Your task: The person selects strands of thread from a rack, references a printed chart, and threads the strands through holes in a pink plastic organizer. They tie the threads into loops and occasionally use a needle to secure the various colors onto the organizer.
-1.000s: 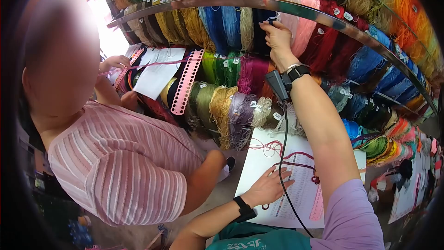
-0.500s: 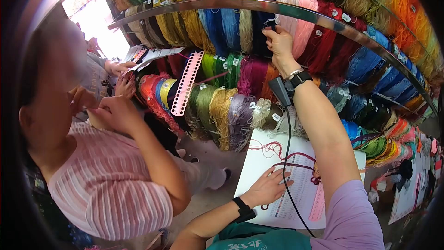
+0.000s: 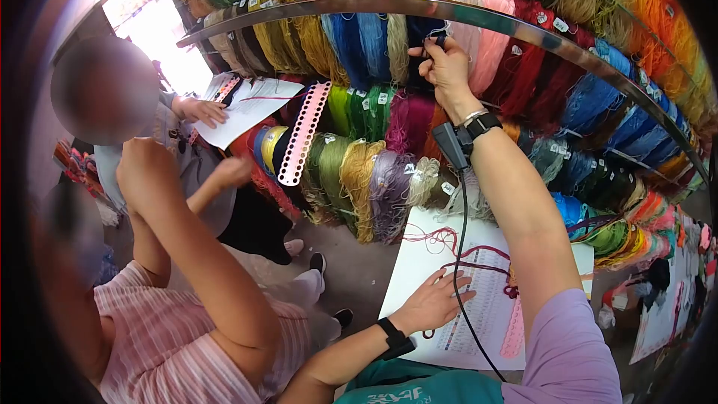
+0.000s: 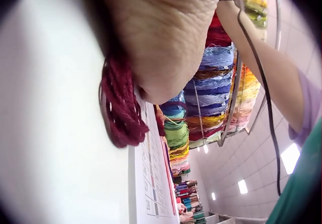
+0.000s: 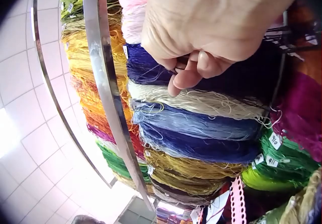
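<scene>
My right hand (image 3: 449,71) reaches up to the thread rack, and its curled fingers pinch strands of the navy thread skein (image 5: 146,68). A cream skein (image 5: 191,99) hangs beside the navy one, with pink skeins (image 3: 490,49) on its other side. Low in the head view, my left hand (image 3: 435,303) lies with fingers extended on a white sheet (image 3: 407,273) printed with a chart. Dark red thread (image 3: 486,250) trails over that sheet. In the left wrist view, a looped end of dark red thread (image 4: 123,113) sticks out beside my palm.
A curved metal rail (image 3: 351,4) crosses in front of the upper skeins. A black cable (image 3: 461,232) hangs from my right wrist. At left, a person in a striped top (image 3: 194,340) stands close; another person's hand (image 3: 200,111) rests on a paper (image 3: 250,108). A pink perforated strip (image 3: 303,135) lies against the skeins.
My right hand shifts slightly at the navy skein, its fingers changing position. The person in stripes has leaned lower with an arm raised, exposing the other person behind. My left hand stays put.
</scene>
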A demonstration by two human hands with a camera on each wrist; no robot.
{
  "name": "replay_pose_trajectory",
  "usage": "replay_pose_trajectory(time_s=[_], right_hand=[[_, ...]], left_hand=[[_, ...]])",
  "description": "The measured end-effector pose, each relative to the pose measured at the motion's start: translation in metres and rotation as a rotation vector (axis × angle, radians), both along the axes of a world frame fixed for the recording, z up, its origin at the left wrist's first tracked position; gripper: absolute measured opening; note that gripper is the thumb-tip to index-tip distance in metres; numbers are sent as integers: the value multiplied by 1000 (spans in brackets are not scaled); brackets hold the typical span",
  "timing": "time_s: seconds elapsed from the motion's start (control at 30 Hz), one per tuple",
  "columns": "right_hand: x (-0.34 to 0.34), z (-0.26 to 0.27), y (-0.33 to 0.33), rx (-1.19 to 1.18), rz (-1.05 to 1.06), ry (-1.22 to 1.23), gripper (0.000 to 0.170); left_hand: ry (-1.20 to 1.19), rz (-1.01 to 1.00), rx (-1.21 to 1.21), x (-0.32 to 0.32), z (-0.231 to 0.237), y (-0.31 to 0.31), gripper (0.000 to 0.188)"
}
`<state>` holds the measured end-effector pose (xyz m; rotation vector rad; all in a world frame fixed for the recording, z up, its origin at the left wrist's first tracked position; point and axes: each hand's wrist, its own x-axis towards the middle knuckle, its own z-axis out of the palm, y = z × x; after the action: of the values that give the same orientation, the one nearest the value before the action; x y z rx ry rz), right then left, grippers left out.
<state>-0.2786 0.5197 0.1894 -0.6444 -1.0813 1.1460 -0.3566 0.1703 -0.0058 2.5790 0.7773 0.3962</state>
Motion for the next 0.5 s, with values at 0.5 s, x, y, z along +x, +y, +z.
replay_pose_trajectory(time_s=[0.5], right_hand=[[-1, -4, -2, 6, -39, 12, 9]], left_hand=[[0, 17, 6, 2, -1, -1, 47]])
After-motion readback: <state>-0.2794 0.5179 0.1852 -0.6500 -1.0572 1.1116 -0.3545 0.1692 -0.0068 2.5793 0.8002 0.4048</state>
